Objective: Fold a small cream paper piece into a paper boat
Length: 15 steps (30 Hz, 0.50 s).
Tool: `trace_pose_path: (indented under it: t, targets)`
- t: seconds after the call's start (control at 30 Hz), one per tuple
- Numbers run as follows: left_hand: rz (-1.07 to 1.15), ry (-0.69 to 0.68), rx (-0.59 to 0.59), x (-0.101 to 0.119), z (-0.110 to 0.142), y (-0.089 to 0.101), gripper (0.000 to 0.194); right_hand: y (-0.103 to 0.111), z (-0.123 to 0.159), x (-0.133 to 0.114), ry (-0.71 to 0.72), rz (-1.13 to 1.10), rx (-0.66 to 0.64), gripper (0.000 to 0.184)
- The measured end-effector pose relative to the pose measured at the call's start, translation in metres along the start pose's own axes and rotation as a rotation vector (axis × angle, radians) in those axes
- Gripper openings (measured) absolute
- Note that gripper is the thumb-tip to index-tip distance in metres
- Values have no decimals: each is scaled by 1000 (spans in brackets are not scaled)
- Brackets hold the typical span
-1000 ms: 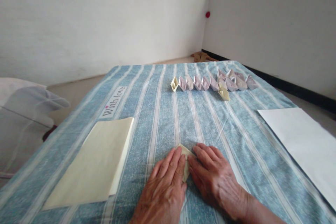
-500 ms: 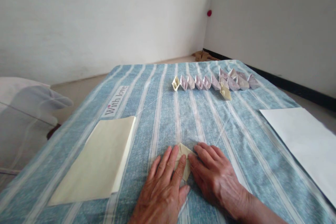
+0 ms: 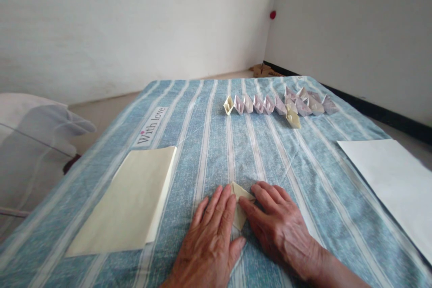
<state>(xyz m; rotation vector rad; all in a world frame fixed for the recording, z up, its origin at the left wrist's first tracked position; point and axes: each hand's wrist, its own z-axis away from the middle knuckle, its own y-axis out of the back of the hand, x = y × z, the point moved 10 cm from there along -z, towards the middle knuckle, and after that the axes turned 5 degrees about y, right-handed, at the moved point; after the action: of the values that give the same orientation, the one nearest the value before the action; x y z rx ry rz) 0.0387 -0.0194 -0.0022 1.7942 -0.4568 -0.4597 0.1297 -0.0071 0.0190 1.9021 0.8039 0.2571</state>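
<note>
We logged a folded cream paper piece (image 3: 240,204) lying flat on a striped blue cover (image 3: 209,153), at 12 o'clock from the left hand (image 3: 205,243) and 11 o'clock from the right hand (image 3: 280,229). It sat between the two hands, its narrow end pointing toward us. The left hand lay palm down, its fingers (image 3: 222,202) spread apart, with the tips at the paper's left edge. The right hand was arched, its fingers (image 3: 266,193) close together, with the foremost finger against the paper's right side. Neither hand was clamped on the piece.

We judged the piece very light and thin: crisp along its creases, soft at the flaps, and easily crushed or slid on the cloth. We would take it by the folded side edges with the fingertips, avoiding the point.

A row of folded paper boats (image 3: 259,105) stood at 12 o'clock, a white paper sheet (image 3: 381,180) lay at 3 o'clock, and folded cream paper sheets (image 3: 124,202) lay at 9 o'clock.
</note>
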Motion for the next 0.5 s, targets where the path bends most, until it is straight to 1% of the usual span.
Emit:
trace_pose_path:
  t: [0.13,0.23,0.37,0.43,0.5]
  targets:
    - [34,-29,-24,-3,0,3,67,-1,-1,0,7,-18,-24,27]
    - [21,-44,-34,-9,0,6,65,-1,-2,0,15,-5,-27,27]
    - [-44,24,-4,-22,2,15,56,-1,-2,-1,24,14,-21,27]
    - [-70,45,19,-21,5,22,54,0,-2,-1,25,16,-15,27]
    - [-74,4,30,-9,8,27,57,0,-2,-1,19,13,-8,27]
